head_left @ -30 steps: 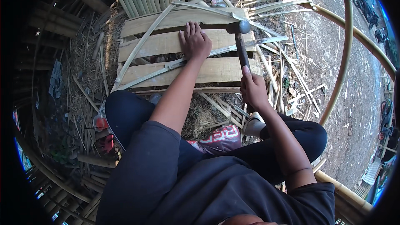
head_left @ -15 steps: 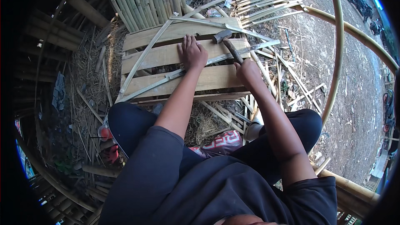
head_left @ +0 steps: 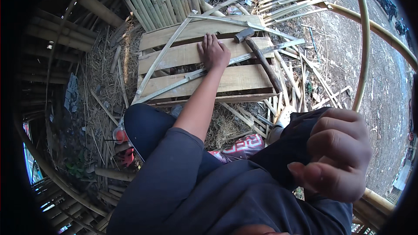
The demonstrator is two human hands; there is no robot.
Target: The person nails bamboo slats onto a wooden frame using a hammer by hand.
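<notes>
A hammer (head_left: 264,63) with a dark wooden handle lies across the right side of a slatted wooden platform (head_left: 174,89), its metal head toward the far side. My left hand (head_left: 215,53) lies flat on the middle board, fingers stretched out, holding nothing. Thin split bamboo strips (head_left: 166,56) form a triangle on the boards. One long strip (head_left: 244,58) runs diagonally beside my left hand and passes by the wrist. My right hand (head_left: 335,154) is raised near the camera above my right knee, curled into a loose fist, with no object showing in it.
A panel of bamboo slats (head_left: 161,0) stands beyond the platform. More cut strips (head_left: 289,2) are stacked at the far right. Curved bamboo poles (head_left: 365,39) rise on the right. Scraps and straw litter the ground, with a red-and-white printed bag (head_left: 244,148) between my legs.
My right hand has let go of the hammer and come back up toward me. The hammer now rests on the boards. My left hand stays on the middle board.
</notes>
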